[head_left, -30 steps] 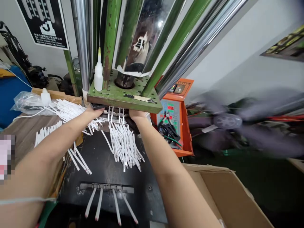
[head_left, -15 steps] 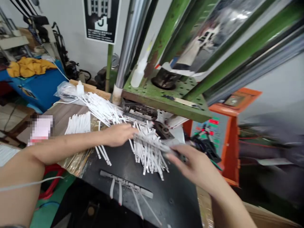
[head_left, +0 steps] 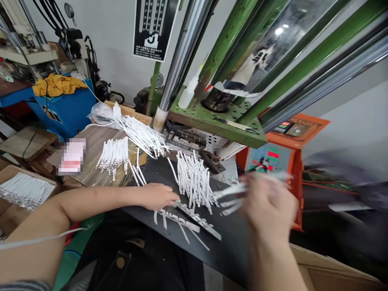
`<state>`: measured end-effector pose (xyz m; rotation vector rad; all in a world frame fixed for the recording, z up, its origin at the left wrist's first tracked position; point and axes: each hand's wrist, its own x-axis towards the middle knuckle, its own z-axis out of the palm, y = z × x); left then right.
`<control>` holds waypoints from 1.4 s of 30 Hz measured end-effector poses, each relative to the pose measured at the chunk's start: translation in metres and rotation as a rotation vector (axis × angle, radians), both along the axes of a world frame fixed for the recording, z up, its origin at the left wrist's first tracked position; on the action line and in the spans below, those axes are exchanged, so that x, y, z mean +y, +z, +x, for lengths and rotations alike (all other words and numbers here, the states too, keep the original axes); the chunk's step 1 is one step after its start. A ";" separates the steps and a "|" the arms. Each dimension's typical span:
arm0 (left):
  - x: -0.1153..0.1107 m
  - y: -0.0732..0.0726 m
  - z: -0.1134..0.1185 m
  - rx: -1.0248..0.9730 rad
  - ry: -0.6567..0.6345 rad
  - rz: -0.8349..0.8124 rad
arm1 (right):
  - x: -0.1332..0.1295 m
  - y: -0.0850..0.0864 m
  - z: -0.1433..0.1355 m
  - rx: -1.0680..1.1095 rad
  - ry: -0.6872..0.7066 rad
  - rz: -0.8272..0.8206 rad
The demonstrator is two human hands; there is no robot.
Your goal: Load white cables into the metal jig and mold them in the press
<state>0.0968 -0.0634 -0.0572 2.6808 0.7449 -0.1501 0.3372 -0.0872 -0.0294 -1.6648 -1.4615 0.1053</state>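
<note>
My left hand [head_left: 160,196] is closed on the far end of a notched metal bar [head_left: 209,228], which lies slanted on the black worktop. Right beside it rests a second notched bar [head_left: 190,225] with several thin white strips hanging from its near side. My right hand [head_left: 268,202], smeared by motion, is raised over the worktop's right side. Several white strips [head_left: 232,198] stick out from its fingers. Between the hands, farther back, lies a loose pile of white strips [head_left: 195,182].
A green press [head_left: 218,121] with steel columns stands behind the worktop. More white strips [head_left: 144,135] are heaped at the back left, beside another bundle [head_left: 113,155]. An orange control box [head_left: 298,182] stands at right; a carton of strips [head_left: 27,190] is at far left.
The bar came down from above the pile to beside the other bar, with my left hand on it. My right hand let go of it and moved right, now with white strips.
</note>
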 end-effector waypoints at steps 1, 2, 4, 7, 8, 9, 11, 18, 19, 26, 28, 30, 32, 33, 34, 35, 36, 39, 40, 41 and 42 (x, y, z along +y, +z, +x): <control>-0.001 0.000 0.000 -0.005 0.003 0.006 | 0.011 0.002 0.001 -0.019 0.074 -0.161; -0.001 0.001 -0.001 -0.010 0.009 0.011 | 0.020 0.002 0.000 -0.074 0.144 -0.299; -0.002 0.002 -0.001 -0.016 0.029 0.020 | 0.027 -0.006 -0.010 -0.224 0.199 -0.392; -0.003 0.005 -0.001 -0.068 0.052 0.110 | 0.006 -0.025 -0.035 -0.352 0.428 -0.252; -0.004 0.005 -0.001 -0.094 0.041 0.162 | -0.007 -0.029 -0.043 -0.369 0.531 -0.194; -0.005 0.006 0.000 -0.118 0.017 0.213 | -0.021 -0.030 -0.047 -0.381 0.593 -0.132; -0.005 0.004 0.002 -0.146 -0.040 0.281 | -0.048 -0.027 -0.042 -0.372 0.499 -0.022; 0.012 -0.008 0.007 -0.125 -0.094 0.140 | -0.108 -0.039 0.077 -0.220 -0.297 -0.257; 0.014 -0.004 0.004 -0.128 -0.094 0.104 | -0.111 -0.047 0.082 -0.261 -0.215 -0.280; 0.004 0.051 -0.052 0.005 -0.025 -0.062 | -0.102 -0.084 -0.015 -0.407 0.383 0.034; -0.005 0.051 -0.065 0.059 -0.040 -0.027 | -0.096 -0.083 -0.032 -0.403 0.399 0.068; -0.011 0.043 -0.071 0.060 -0.076 0.081 | -0.091 -0.080 -0.031 -0.403 0.421 0.080; -0.007 0.035 -0.071 0.027 -0.096 0.182 | -0.082 -0.073 -0.019 -0.417 0.461 0.062; 0.001 0.034 -0.068 0.010 -0.085 0.206 | -0.073 -0.069 -0.011 -0.422 0.477 0.043; 0.012 0.033 -0.063 -0.003 -0.052 0.215 | -0.061 -0.064 -0.003 -0.422 0.483 0.029; 0.027 0.033 -0.056 -0.009 -0.004 0.213 | -0.044 -0.059 0.006 -0.421 0.482 0.020; 0.046 0.034 -0.048 -0.015 0.055 0.199 | -0.022 -0.054 0.014 -0.419 0.475 0.012; 0.115 0.035 -0.014 -0.180 0.332 0.069 | 0.065 -0.042 0.031 -0.395 0.400 -0.024; 0.139 0.035 -0.002 -0.282 0.430 0.010 | 0.096 -0.039 0.034 -0.381 0.333 -0.067; 0.160 0.034 0.009 -0.352 0.479 -0.019 | 0.127 -0.036 0.035 -0.369 0.259 -0.120; 0.180 0.034 0.019 -0.424 0.517 -0.049 | 0.155 -0.034 0.036 -0.359 0.191 -0.160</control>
